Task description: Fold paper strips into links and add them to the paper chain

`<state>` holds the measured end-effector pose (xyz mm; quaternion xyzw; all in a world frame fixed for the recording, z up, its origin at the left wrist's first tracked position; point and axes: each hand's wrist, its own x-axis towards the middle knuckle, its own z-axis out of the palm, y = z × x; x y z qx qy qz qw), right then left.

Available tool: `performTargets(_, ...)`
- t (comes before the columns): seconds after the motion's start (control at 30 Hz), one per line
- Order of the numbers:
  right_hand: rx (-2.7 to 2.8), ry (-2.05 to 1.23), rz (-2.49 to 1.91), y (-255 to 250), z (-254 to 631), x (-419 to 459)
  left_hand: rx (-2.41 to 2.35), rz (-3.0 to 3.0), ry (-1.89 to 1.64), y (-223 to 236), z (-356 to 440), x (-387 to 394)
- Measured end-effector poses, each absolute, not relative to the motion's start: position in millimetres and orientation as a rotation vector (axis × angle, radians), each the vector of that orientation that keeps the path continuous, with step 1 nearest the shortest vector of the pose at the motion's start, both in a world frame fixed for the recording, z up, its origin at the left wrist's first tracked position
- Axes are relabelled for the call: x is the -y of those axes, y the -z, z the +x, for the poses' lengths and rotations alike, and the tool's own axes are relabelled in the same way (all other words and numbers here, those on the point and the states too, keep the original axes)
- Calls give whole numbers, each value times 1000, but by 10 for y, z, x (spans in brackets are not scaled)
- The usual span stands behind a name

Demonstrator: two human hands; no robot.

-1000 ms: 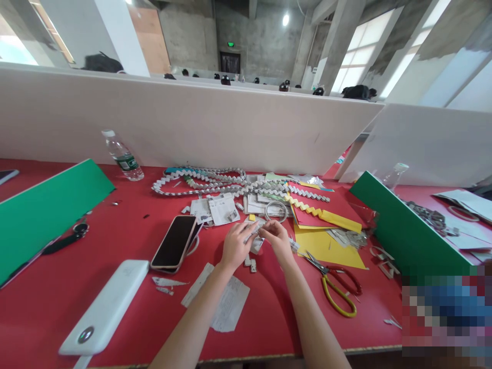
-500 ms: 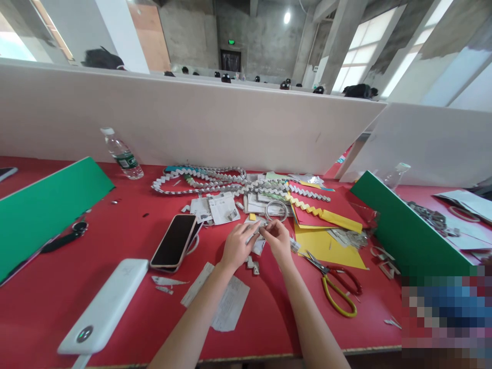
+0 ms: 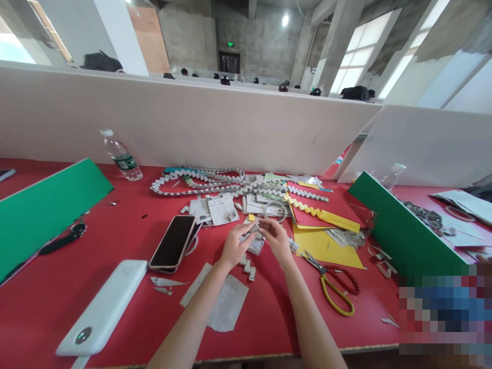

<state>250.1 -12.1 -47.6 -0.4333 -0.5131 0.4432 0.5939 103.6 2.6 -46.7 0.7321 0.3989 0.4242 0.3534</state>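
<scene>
My left hand (image 3: pixel 235 247) and my right hand (image 3: pixel 275 239) meet above the red table (image 3: pixel 115 241), fingertips pinched together on a small folded grey paper strip (image 3: pixel 254 237). A short zigzag tail of that strip (image 3: pixel 248 266) trails down onto the table below my left hand. Just behind the hands lie a roll of tape (image 3: pixel 275 210) and a long folded paper chain (image 3: pixel 200 182). A sheet of yellow paper (image 3: pixel 326 248) lies to the right of my right hand.
A phone (image 3: pixel 172 248) and a white power bank (image 3: pixel 103 309) lie to the left. Scissors with yellow and red handles (image 3: pixel 333 288) sit to the right. Green dividers (image 3: pixel 46 207) (image 3: pixel 400 225) flank the space, with a water bottle (image 3: pixel 120 155) and a white partition (image 3: pixel 192 118) behind.
My hands have shifted slightly while working the strip between the fingertips. The view drifted a little; nothing else on the table moved.
</scene>
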Motion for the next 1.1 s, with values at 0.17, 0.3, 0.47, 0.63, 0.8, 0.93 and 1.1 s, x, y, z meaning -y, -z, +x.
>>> performTargets(0.17, 1183, -1069, -975, 501, 2496, 101, -1015, 1900, -1091, 436, 1047, -3)
performTargets(0.3, 1145, -1077, -957, 539, 2497, 98, -1004, 1912, -1084, 421, 1054, 9)
performTargets(0.47, 1166, -1042, -966, 536, 2509, 99, -1022, 1931, -1088, 422, 1059, 28)
performTargets(0.63, 1218, -1065, -943, 503, 2525, 104, -1073, 2017, -1115, 467, 1068, 26)
performTargets(0.8, 1186, -1086, -912, 498, 2530, 119, -1247, 1993, -1185, 533, 1076, -11)
performTargets(0.93, 1183, -1094, -908, 484, 2538, 138, -1285, 2037, -1194, 553, 1071, -43)
performTargets(1.1, 1143, -1102, -939, 452, 2546, 151, -1278, 2227, -1157, 541, 1058, -38)
